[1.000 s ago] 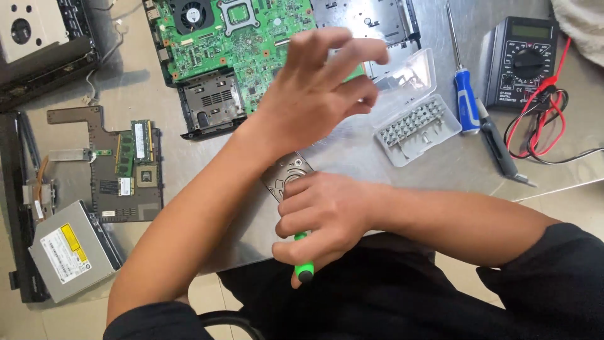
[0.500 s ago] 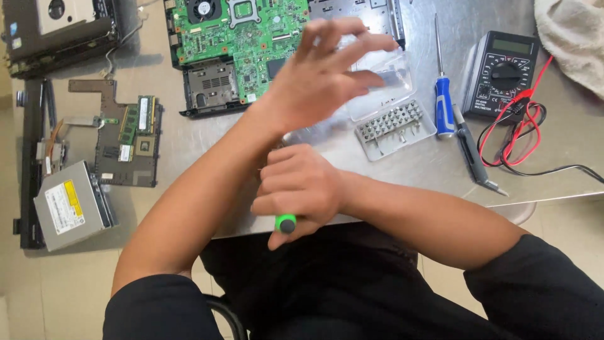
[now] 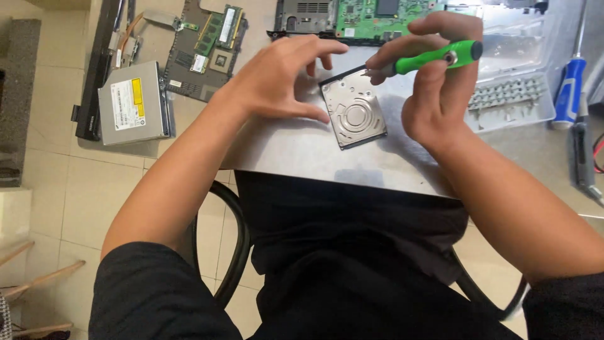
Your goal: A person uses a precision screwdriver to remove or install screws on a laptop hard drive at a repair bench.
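Pinched in the right hand (image 3: 434,94), a green screwdriver (image 3: 434,58) points at the hard drive (image 3: 355,116) near the desk's (image 3: 302,151) front edge. Left hand (image 3: 277,79) fingers, spread, press the drive's left edge.

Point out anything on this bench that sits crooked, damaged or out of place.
The hard drive lies skewed to the table edge, pinned by the left hand while the right hand works a green-handled screwdriver at its top corner. The optical drive and a small circuit board lie on the floor. No damage shows.
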